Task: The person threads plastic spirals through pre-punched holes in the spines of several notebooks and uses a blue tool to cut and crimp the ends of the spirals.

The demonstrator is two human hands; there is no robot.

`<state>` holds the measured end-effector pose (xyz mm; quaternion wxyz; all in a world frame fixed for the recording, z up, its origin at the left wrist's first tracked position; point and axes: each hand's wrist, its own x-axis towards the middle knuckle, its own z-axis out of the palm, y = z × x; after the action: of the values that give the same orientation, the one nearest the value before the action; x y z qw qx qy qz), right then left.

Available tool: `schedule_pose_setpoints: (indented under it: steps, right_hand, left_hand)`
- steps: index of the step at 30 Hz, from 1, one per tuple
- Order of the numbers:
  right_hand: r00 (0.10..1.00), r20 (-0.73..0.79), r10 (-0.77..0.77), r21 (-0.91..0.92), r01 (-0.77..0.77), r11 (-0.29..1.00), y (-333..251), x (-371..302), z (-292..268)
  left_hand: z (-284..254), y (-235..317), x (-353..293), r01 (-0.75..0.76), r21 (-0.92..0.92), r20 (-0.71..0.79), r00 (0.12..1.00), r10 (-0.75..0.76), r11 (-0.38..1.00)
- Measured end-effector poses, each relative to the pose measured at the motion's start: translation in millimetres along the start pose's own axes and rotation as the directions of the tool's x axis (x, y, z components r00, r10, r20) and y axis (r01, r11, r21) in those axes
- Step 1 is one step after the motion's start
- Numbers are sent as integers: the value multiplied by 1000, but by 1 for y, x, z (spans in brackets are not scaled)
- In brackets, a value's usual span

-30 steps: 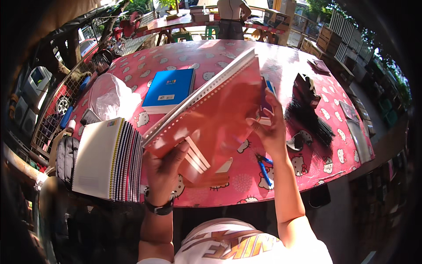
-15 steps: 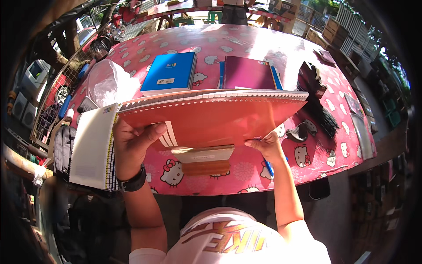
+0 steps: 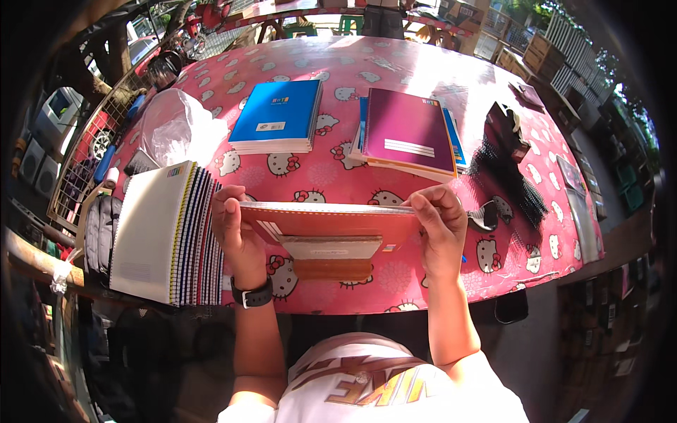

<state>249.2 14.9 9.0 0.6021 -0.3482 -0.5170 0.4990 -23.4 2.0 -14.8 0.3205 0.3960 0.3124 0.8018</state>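
Observation:
My left hand (image 3: 236,229) and my right hand (image 3: 441,225) grip opposite ends of an orange-red spiral notebook (image 3: 331,216). It is tilted steeply, its edge toward me, just above the near part of the table. Below its lower edge a small tan-and-brown block-like thing (image 3: 331,269) with a pale label shows; its kind is unclear. Beside my left wrist leans a row of spiral notebooks (image 3: 148,233), the front one cream. Farther off lie a stack of blue notebooks (image 3: 275,113) and a pile topped by a purple notebook (image 3: 409,130).
A pink patterned cloth (image 3: 317,169) covers the table. At the left are a clear plastic bag (image 3: 173,130) and a grey bag (image 3: 106,233). Black mesh material (image 3: 511,176) lies at the right. A person (image 3: 383,21) stands beyond the far edge.
The orange-red notebook has come lower and nearer, tilting more edge-on. My right hand has shifted up to its right end. More of the purple pile and the left notebook row now shows.

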Motion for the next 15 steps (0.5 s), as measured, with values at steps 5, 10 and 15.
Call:
schedule_pose_setpoints:
  steps: [5,10,15]
  right_hand:
    - [986,-128,-105,72,115,991,-6,-9,21]
    - [999,28,-39,30,39,999,3,-11,-11]
    - [890,-383,-247,-734,-131,666,26,56,-160]
  left_hand:
    - [13,7,2,32,148,-136,991,-12,988]
    - [7,8,5,-8,155,-57,998,17,988]
    - [11,-13,32,33,59,-64,998,-29,998]
